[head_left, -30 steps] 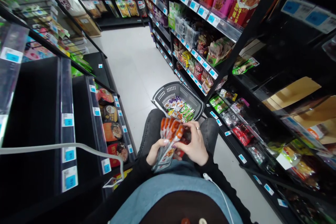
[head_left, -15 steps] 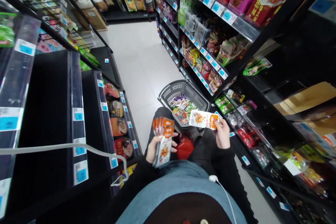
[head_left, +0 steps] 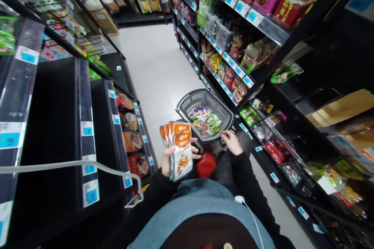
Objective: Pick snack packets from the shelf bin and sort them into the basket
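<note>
My left hand (head_left: 167, 159) is closed around a fanned stack of white-and-orange snack packets (head_left: 183, 155). The front packet faces me, with a picture of food on its lower half. My right hand (head_left: 231, 142) hovers by the near right rim of a grey shopping basket (head_left: 187, 101), fingers stretched loosely forward and no packet visible in them. Inside the basket lie many small snack packets (head_left: 206, 118) in purple, orange, green and white wrappers. The basket stands on the floor just beyond my knees.
Black shelves with price tags (head_left: 247, 81) line the right side, holding bagged snacks (head_left: 239, 93). Bowl-shaped packs (head_left: 131, 140) sit on the left shelf. A white cable (head_left: 73, 165) crosses the left side. A red object (head_left: 206, 165) is between my legs.
The packet my right hand held is gone from it, and that hand has moved left towards the basket rim. My left hand's packets have risen slightly and are fanned wider, facing me.
</note>
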The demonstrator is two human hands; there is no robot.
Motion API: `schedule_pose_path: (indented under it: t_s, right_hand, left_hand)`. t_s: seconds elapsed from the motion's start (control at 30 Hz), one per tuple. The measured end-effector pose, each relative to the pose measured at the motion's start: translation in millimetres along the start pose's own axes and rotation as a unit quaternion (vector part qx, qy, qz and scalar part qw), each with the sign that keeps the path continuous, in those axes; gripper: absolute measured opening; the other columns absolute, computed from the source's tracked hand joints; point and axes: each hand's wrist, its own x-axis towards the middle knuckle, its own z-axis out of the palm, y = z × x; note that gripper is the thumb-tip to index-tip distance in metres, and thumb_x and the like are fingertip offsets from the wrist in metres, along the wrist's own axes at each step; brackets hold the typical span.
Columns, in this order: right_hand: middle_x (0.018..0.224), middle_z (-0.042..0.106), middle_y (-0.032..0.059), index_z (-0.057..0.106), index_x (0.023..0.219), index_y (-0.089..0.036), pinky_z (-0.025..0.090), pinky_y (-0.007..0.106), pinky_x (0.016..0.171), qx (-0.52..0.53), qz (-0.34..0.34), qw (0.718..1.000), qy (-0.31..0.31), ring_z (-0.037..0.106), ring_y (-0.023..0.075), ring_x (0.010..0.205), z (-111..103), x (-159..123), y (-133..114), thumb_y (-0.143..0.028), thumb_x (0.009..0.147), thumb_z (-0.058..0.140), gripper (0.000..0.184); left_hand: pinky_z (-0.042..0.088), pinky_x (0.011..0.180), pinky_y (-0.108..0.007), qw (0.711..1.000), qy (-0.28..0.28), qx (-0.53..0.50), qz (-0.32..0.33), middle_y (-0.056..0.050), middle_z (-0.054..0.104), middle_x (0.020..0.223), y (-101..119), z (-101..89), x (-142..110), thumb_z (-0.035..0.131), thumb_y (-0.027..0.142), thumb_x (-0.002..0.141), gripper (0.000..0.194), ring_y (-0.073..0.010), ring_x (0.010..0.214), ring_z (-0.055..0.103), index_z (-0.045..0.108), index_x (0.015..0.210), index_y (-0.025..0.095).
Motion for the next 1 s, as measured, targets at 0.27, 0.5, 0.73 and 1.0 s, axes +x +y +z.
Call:
schedule_pose_path:
  t_s: [0.27, 0.5, 0.73, 1.0]
  right_hand:
    - [0.07, 0.059, 0.0005, 0.06, 0.08, -0.016, 0.043, 0.024, 0.061, 0.07, -0.214, 0.972, -0.06, 0.055, 0.0154, 0.064, 3, -81, -103, -0.036, 0.082, 0.061, 0.02]
    - [0.074, 0.058, -0.0007, 0.051, 0.09, -0.019, 0.044, 0.024, 0.061, 0.061, -0.206, 0.974, -0.075, 0.055, 0.0156, 0.063, 16, -98, -111, -0.041, 0.075, 0.071, 0.034]
    - [0.08, 0.06, -0.0007, 0.051, 0.091, -0.019, 0.046, 0.021, 0.064, 0.134, -0.211, 0.962, -0.108, 0.059, 0.0149, 0.068, 5, -98, -102, -0.029, 0.079, 0.066, 0.022]
    - [0.068, 0.061, -0.0003, 0.06, 0.089, -0.015, 0.04, 0.019, 0.052, 0.131, -0.158, 0.976, 0.071, 0.055, 0.0132, 0.057, -1, -91, -81, -0.027, 0.086, 0.053, 0.013]
  left_hand:
    - [0.049, 0.078, -0.047, 1.0, 0.007, 0.02, -0.006, -0.015, 0.066, 0.097, -14, 27.0, 8, 0.053, 0.045, 0.066, 0.058, -0.032, 0.09, 0.063, 0.057, 0.113, 0.011]
    - [0.045, 0.087, -0.04, 0.972, 0.075, 0.194, 0.108, -0.009, 0.066, 0.097, -16, 32.1, 15, 0.073, 0.032, 0.059, 0.045, -0.0268, 0.092, 0.06, 0.062, 0.099, 0.014]
    - [0.042, 0.093, -0.043, 0.988, 0.045, 0.11, 0.096, -0.009, 0.066, 0.103, -25, 28.5, 17, 0.073, 0.029, 0.058, 0.048, -0.0294, 0.1, 0.06, 0.062, 0.103, 0.015]
    - [0.045, 0.093, -0.048, 0.999, 0.006, -0.014, 0.029, -0.01, 0.067, 0.108, -7, 54.2, 2, 0.063, 0.03, 0.059, 0.061, -0.038, 0.116, 0.052, 0.059, 0.118, 0.017]
